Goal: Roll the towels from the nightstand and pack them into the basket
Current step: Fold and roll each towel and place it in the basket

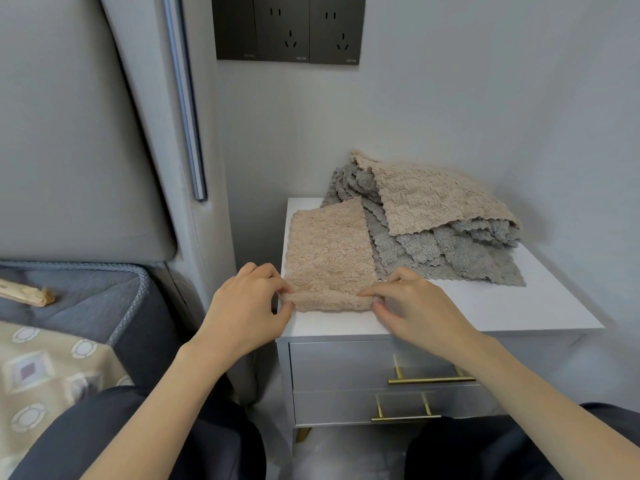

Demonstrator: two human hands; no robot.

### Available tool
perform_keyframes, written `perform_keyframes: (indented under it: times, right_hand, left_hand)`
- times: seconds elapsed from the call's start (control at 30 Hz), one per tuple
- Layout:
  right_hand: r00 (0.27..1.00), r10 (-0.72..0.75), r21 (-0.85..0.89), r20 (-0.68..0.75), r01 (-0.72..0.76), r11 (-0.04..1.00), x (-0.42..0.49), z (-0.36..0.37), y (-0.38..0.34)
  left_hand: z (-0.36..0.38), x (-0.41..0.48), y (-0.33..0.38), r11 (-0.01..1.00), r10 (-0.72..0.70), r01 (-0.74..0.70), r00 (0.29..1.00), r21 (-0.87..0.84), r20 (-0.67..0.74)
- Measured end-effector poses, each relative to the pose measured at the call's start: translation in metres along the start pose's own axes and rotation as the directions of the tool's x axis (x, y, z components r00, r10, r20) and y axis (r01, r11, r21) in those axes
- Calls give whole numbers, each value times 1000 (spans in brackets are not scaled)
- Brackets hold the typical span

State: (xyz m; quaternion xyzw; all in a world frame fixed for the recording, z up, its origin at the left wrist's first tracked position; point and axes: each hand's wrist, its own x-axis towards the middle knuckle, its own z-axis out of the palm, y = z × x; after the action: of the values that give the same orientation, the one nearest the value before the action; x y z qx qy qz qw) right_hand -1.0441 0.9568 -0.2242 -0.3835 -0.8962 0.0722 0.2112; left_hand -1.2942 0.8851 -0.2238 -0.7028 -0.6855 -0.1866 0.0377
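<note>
Head view looks down on a white nightstand [502, 306] standing against a grey wall beside a bed. A beige towel [329, 251] lies flat on the left part of the nightstand top, its long side running away from the person, and its near edge is turned over into a narrow roll [329, 302] close to the front edge of the top. The left hand [242, 303] pinches the left end of that roll, thumb below and fingers [277, 282] curled over the top. The right hand [415, 306] pinches the right end in the same way, with its fingers [374, 292] stretched along the roll and the thumb tucked under it. Just to the right, and partly touching the flat towel, sits a loose heap of grey towels [450, 251] with a second beige towel [433, 199] draped over its top, pushed back towards the wall. The nightstand has two drawers with gold bar handles [431, 379]. Dark wall sockets [289, 29] are mounted above it. On the left stand a grey padded headboard [69, 133] and a grey mattress [86, 292], with a patterned tan cover [41, 375] and a pale wooden piece [24, 292] lying on the bed.
</note>
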Motion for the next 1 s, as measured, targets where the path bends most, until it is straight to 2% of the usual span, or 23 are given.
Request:
perform_keyframes:
  times: [0.07,0.13,0.3,0.5,0.67,0.77,0.87,0.93,1.0]
  right_hand:
    - [992,120,150,40,-125,981,2,-1,3]
    - [985,162,242,58,-171,955,4,0,3]
    - [953,280,344,114,-302,889,9,1,4]
    - [945,320,346,71,-324,880,11,4,6]
    - [938,347,282,-11,-330,901,12,13,5]
    - [946,295,90,-137,-285,954,10,17,3]
    - [947,182,-54,-265,-203,978,9,18,-4]
    - [936,-5,-173,-351,-59,983,10,18,-8]
    - [896,-226,-257,-382,132,957,11,20,-11]
  left_hand:
    - [1,2,-3,991,-62,68,997,-115,54]
    - [2,4,-3,972,-94,119,987,-205,127]
    - [3,9,-3,922,-114,196,962,-334,249]
    - [7,11,0,917,-115,210,953,-339,280]
    - [9,13,7,958,-141,187,968,-217,210]
    - [12,13,10,977,-161,179,975,-113,153]
    - [14,11,14,988,-153,152,988,21,30]
    - [12,10,20,997,-69,72,991,16,-115]
    - [9,10,24,998,51,-59,978,-36,-204]
